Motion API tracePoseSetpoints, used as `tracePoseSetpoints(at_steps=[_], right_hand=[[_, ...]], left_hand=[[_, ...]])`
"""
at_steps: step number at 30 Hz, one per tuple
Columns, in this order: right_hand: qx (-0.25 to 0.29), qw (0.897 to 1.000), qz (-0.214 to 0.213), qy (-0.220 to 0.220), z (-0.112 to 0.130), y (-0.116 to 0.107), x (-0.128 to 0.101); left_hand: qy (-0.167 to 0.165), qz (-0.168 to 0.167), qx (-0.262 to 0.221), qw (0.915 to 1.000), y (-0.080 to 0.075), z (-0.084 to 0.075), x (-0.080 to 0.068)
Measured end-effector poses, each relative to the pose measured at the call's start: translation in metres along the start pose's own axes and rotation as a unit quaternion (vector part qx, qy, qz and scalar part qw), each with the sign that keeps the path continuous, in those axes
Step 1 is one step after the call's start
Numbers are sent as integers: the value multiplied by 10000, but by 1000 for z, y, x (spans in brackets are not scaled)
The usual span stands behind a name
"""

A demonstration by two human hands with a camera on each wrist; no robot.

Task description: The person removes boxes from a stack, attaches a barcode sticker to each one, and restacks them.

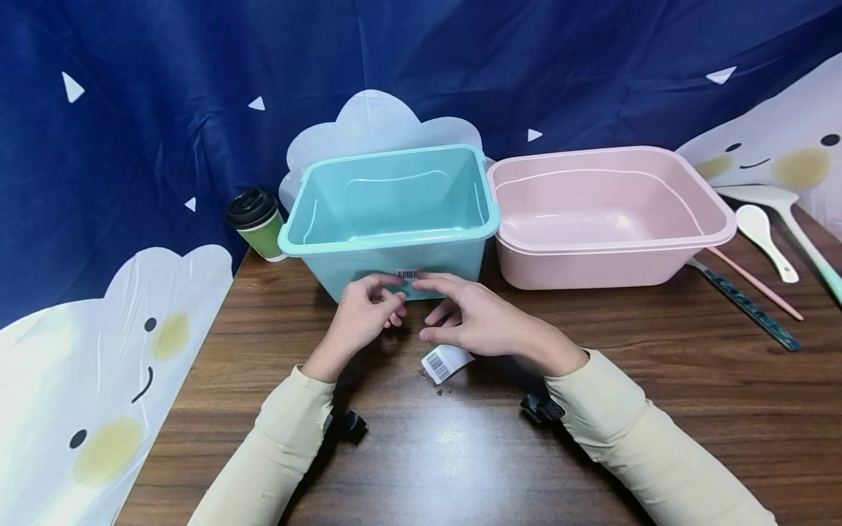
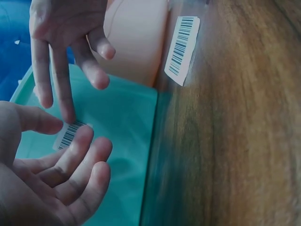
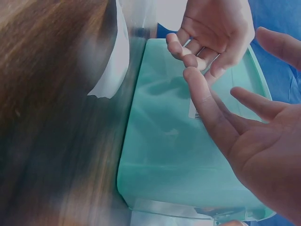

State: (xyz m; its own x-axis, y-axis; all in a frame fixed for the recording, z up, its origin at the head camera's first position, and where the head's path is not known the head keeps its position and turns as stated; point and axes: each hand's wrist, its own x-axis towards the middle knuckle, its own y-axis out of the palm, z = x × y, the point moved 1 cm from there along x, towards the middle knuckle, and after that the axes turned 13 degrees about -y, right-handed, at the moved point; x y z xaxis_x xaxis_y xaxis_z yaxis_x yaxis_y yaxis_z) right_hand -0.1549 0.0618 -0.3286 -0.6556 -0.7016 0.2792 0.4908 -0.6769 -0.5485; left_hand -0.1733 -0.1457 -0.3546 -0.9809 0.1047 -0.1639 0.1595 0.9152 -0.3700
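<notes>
A teal plastic bin (image 1: 395, 259) stands before me, a small barcode sticker (image 1: 408, 275) on its front wall. My left hand (image 1: 366, 314) is at the sticker's left side, thumb and forefinger near it and the other fingers loosely bent; the left wrist view shows a gap between thumb and forefinger. From the right, my right hand (image 1: 476, 318) reaches to the sticker with mostly straight fingers, one fingertip at its upper edge in the left wrist view. Neither hand visibly grips anything. A larger white barcode label (image 1: 447, 363) lies on the table below the right hand, one end curling up.
To the right, a pink basin (image 1: 585, 267) touches the teal bin. A green cup with a black lid (image 1: 256, 223) stands at left. Beyond the basin lie a white spoon (image 1: 759, 234), a dark-handled utensil (image 1: 750, 307), a pink stick (image 1: 756, 281) and a long pale-green-handled utensil (image 1: 805, 241).
</notes>
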Motion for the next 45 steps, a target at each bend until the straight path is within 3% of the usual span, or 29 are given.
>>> tracePoseSetpoints(at_steps=[5,12,19,25,35,45], right_hand=[[11,9996,89,258,-3,-4,-2],[-338,9966,511,555,-9,-10,-7],[268,9880,1006,1142,-16,-11,-15],[735,9842,819,1386,-16,-4,-19],[1073,9779,334,1764,-10,4,-31],[1455,9749,-230,1670,-15,7,-33]], left_hand=[[-58,17,388,9992,7,-1,-1],[-446,314,757,9956,20,0,-5],[-700,719,832,9915,31,0,-11],[-759,784,1018,9888,34,2,-15],[-745,975,1092,9864,36,7,-15],[-757,1057,1093,9855,37,5,-16]])
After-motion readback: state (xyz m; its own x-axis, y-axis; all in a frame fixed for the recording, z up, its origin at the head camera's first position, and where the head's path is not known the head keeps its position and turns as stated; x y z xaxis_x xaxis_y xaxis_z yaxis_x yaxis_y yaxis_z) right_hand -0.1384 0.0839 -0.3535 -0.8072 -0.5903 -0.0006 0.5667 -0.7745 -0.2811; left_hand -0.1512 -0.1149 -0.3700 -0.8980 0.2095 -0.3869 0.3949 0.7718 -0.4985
